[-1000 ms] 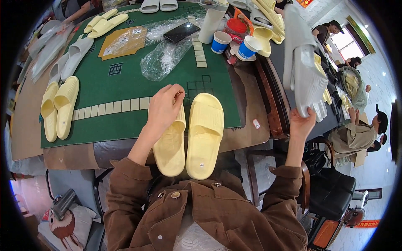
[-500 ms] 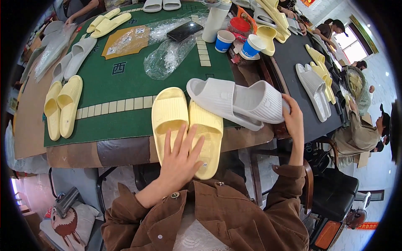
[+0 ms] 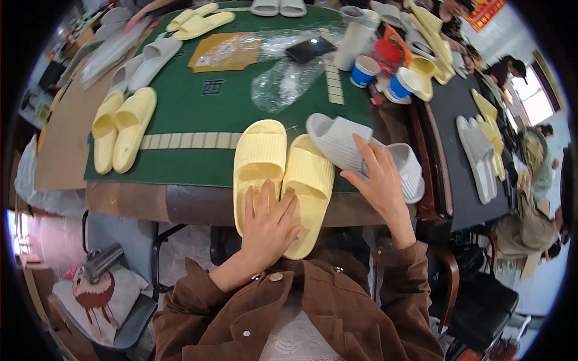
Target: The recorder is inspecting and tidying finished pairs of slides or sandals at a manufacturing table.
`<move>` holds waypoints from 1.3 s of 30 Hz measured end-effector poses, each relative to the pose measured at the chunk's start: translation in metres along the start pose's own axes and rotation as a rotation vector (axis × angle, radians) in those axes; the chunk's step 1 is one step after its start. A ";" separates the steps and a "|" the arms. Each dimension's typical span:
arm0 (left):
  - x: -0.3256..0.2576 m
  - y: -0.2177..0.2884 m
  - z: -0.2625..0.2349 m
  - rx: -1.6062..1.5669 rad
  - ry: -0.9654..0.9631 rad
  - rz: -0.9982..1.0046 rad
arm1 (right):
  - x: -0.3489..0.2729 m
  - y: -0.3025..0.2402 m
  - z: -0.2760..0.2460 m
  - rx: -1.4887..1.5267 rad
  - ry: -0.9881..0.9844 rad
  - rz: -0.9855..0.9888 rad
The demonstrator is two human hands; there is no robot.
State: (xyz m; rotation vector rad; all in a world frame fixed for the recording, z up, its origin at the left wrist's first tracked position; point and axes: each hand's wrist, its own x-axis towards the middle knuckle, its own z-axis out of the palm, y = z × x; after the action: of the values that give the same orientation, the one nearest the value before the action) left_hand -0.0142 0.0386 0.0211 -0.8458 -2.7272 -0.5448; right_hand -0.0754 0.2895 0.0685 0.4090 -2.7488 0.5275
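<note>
A pair of yellow slippers (image 3: 260, 144) lies side by side at the table's near edge, heels jutting over it. My left hand (image 3: 265, 225) rests across their footbeds with its fingers spread. Just right of them, a grey slipper (image 3: 342, 141) touches the top of the right yellow one. My right hand (image 3: 380, 183) lies over its rear part, fingers stretched out and thumb apart, fingertips at the strap. A second grey slipper (image 3: 406, 171) is partly hidden behind that hand.
Another yellow pair (image 3: 132, 129) and grey slippers (image 3: 155, 63) stand on the left of the green mat (image 3: 180, 111). Farther back are plastic wrap (image 3: 280, 87), a phone (image 3: 310, 49) and paper cups (image 3: 365, 71). A chair (image 3: 481, 295) stands at the right; people work beyond.
The view has shifted. My right hand has moved from the far grey slipper's toe to the nearer grey one, and the two grey slippers lie at a different angle. My left hand stays on the yellow pair.
</note>
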 end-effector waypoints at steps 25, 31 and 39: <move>-0.067 -0.188 -0.051 0.360 0.309 -0.588 | -0.008 0.000 0.020 0.478 -0.010 -0.003; -0.019 -0.284 -0.064 0.378 0.279 -0.568 | -0.009 0.001 0.022 0.480 -0.028 0.049; 0.044 -0.377 -0.065 0.381 0.288 -0.478 | -0.013 -0.003 0.016 0.526 -0.132 0.030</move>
State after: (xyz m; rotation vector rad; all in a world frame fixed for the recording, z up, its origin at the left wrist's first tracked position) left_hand -0.2619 -0.2543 -0.0110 -0.0157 -2.6244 -0.1898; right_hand -0.0671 0.2834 0.0503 0.5367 -2.7109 1.2801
